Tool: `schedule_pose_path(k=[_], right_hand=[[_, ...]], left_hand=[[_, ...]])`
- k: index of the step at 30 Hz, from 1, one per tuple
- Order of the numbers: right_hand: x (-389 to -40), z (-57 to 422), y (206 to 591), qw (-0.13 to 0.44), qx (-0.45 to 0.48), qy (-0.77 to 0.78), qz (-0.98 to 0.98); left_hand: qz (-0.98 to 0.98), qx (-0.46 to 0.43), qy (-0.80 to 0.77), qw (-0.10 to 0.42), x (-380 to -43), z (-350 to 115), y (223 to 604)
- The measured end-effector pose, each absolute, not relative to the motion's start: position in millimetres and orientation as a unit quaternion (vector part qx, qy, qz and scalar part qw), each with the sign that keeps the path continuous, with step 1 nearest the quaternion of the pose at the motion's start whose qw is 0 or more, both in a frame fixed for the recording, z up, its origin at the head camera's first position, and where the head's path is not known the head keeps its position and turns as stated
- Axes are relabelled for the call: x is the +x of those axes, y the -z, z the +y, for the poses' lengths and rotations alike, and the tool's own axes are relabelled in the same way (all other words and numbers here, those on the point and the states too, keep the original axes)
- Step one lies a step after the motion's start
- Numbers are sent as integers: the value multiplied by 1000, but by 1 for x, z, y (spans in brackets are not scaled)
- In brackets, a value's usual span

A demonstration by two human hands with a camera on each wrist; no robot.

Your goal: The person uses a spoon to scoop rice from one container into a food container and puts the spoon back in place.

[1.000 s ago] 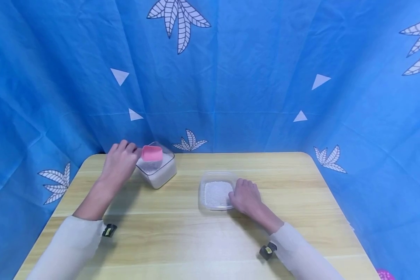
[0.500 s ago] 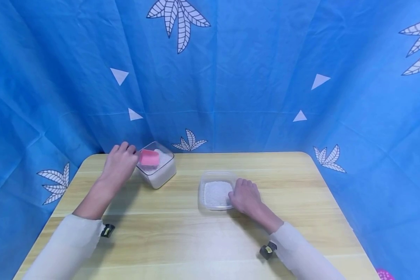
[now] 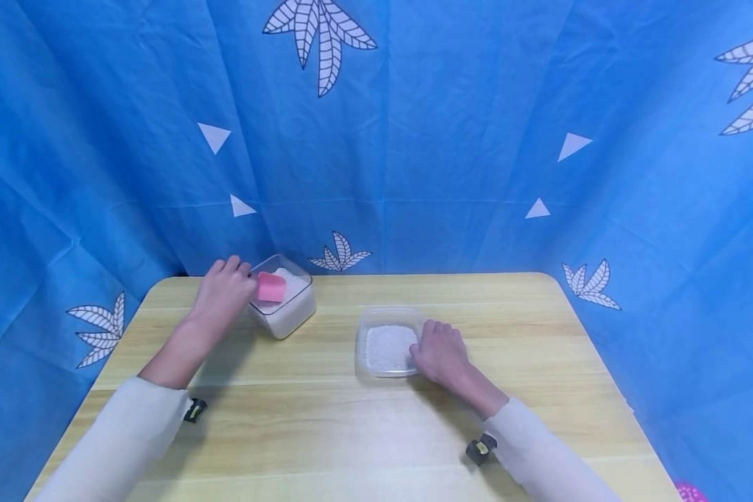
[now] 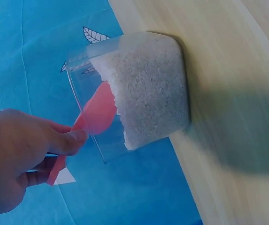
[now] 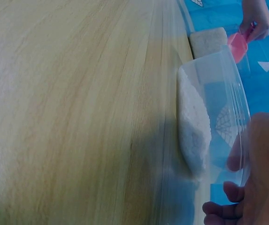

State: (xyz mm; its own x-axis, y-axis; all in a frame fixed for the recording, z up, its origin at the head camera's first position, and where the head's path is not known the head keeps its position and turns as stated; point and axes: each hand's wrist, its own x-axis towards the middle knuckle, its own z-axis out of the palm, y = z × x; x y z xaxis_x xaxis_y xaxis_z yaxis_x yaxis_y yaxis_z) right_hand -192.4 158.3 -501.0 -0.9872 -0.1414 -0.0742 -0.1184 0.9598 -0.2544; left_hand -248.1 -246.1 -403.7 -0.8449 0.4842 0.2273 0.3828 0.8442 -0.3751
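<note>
Landmark for these notes: the clear canister (image 3: 293, 317), upright on the bench (image 3: 326, 432) near its far edge, one corner turned toward me, part-filled with white grain (image 4: 150, 89) that looks like rice.

My left hand (image 3: 222, 287) is at the canister's left side, fingers and thumb pinching the handle of the pink scoop (image 3: 271, 287). The handle crosses the left rim; the scoop's bowl sits inside the canister, right by the grain surface. Cannot tell whether it has bitten in, or carries anything.

My right hand (image 3: 440, 354) grips the right wall of the shallow tub (image 3: 364, 328), which stands to the right of the canister and a little nearer me, apart from it. More white grain (image 3: 389, 347) covers the tub's floor.

Step in hand, as I judge it: scooping from the canister — early in the stroke. The next move probably calls for pushing the bowl deeper, then levelling it before lifting past the rim.

In the way: the canister's own walls, which leave the bowl little room to swing, and the rim under the handle — a knock there could spill grain.

Around: blue curtain (image 3: 401, 139) hanging behind the canister; a pink object (image 3: 690, 492), mostly cut off, far to its right and nearer me.
</note>
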Motion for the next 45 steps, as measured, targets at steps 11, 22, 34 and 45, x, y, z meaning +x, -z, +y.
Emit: schedule_pose_path(k=[11,22,34,45], right_hand=[[-192,157,501,45,-67,123,989],[-192,157,503,59,-61,128,988],[-191,154,502,54,-62,128,988],[-192,157,503,54,-67,120,989]], left_hand=[[-943,-243,-185,131,-256,-236,404],[-941,-255,-192,111,-265,-223,405],[-945,-253,-205,44,-274,-204,408],[-941,-273,-198,33,-283,-193,406]])
